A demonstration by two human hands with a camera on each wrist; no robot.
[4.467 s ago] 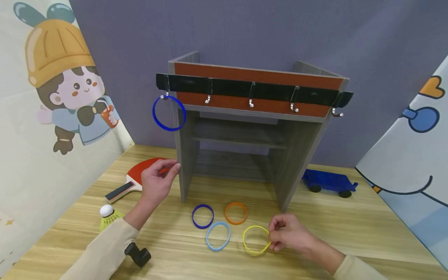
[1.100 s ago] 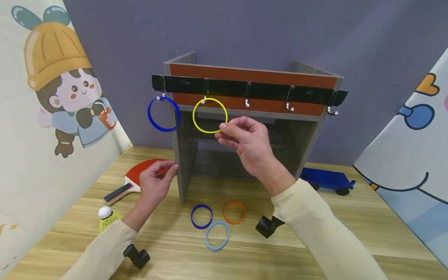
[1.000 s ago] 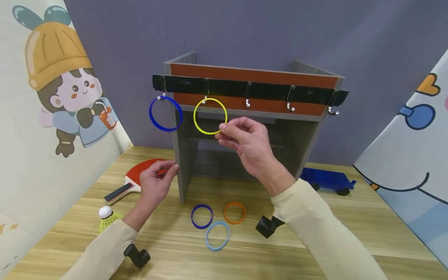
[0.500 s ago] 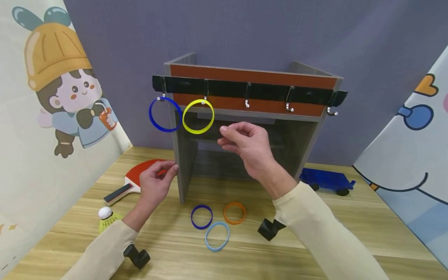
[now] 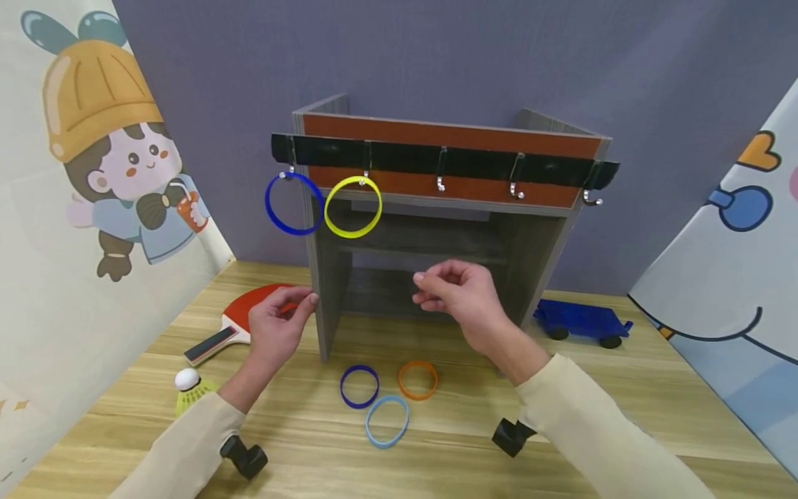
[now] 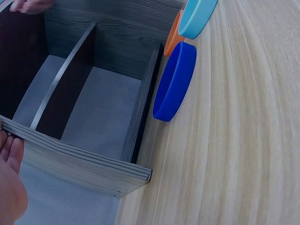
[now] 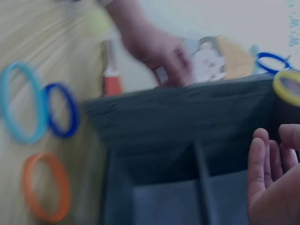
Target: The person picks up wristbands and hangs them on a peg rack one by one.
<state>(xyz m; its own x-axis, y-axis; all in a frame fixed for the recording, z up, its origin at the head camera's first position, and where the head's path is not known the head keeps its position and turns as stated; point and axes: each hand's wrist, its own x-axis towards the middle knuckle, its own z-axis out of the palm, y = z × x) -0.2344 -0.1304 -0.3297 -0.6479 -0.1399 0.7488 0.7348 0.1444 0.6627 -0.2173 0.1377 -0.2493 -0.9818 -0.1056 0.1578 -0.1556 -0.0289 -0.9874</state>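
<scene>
1. Against the left wall panel, a printed cartoon figure is wearing a yellow hat.
2. A yellow shuttlecock with a white tip is lying on the tabletop, partly hidden by the left sleeve.
3. A red paddle is lying just beyond it, its blade running behind the left hand.
4. The left hand is touching the left side panel of the grey shelf unit from outside, its fingers bending; I cannot tell whether they are clamping on the edge.
5. A blue ring is hanging from the leftmost hook of the black strip across the unit's front.
6. The yellow ring is hanging from the second hook, just beside the blue one.
7. In front of the unit, three rings are lying on the tabletop: a dark blue ring, then a light blue ring nearer the person, then an orange ring.
8. The right hand is hovering before the lower shelves, its fingers loosely bending and holding nothing, the thumb staying apart from them in the right wrist view.
9. A blue toy cart is standing on its wheels right of the unit.
</scene>
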